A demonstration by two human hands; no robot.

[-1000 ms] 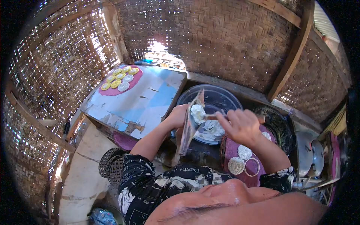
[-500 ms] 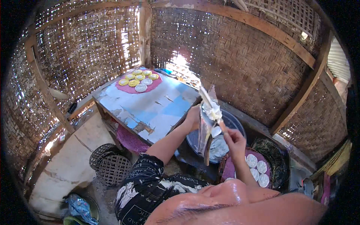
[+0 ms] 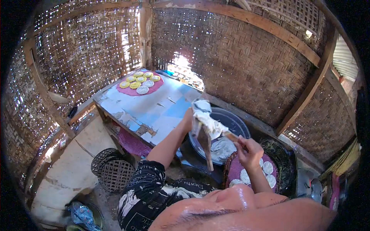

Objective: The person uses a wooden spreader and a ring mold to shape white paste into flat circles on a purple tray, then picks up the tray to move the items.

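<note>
"What has the right hand (image 3: 248, 152) got?"

"A wooden handle (image 3: 232, 136). That grip is clamped on it, thumb and fingers together."

"And the left hand (image 3: 189, 120)?"

"Closed on a thin flat piece (image 3: 195, 129), though its fingers are mostly hidden from us. A narrow wooden strip (image 3: 209, 158) slants down beneath."

"Where's the white paste (image 3: 210, 124)?"

"Up between the two hands, stretched from the flat piece toward the handle. More of it lies in the clear basin (image 3: 243, 122) just beyond."

"Those white discs (image 3: 245, 176) near the right forearm?"

"They sit on a purple cloth (image 3: 236, 163), beside a dark round container (image 3: 287, 175)."

"And on the blue-and-white desk (image 3: 163, 119)?"

"Another purple cloth, round, at the far corner, bearing yellow discs (image 3: 135, 85) and a couple of white ones. Some dark woven baskets (image 3: 116, 177) are down on the floor at left."
</note>
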